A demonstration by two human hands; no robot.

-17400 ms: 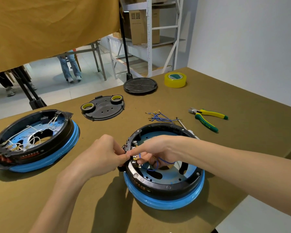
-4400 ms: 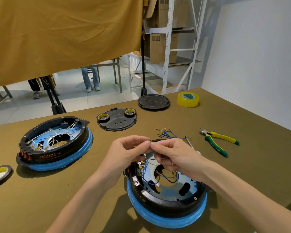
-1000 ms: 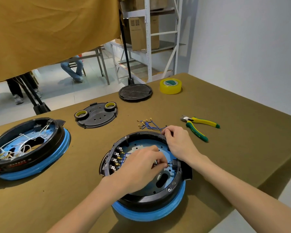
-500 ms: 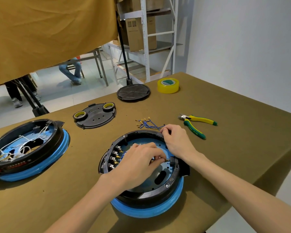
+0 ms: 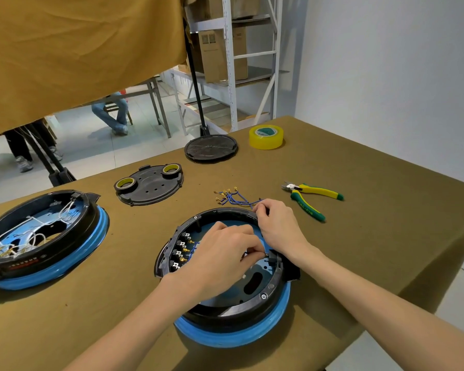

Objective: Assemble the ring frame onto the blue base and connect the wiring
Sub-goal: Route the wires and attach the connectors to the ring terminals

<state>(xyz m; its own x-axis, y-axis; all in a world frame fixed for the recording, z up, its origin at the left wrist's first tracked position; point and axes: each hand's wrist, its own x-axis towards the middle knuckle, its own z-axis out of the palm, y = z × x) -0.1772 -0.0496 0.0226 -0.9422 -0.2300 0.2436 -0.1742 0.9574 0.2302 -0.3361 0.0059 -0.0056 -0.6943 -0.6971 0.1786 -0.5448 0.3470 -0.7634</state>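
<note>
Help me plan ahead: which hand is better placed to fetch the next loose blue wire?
Right. The right hand rests on the ring frame nearest the loose blue wires; the left hand pinches a connector inside.

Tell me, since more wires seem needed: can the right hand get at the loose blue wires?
Probably yes: the right hand rests on the ring frame's far rim, beside the blue wires, nothing between.

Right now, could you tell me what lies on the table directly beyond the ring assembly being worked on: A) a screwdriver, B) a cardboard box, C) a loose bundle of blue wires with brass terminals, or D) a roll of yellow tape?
C: the blue wires lie loose on the table just past the far rim of the ring frame, by the right hand.
</note>
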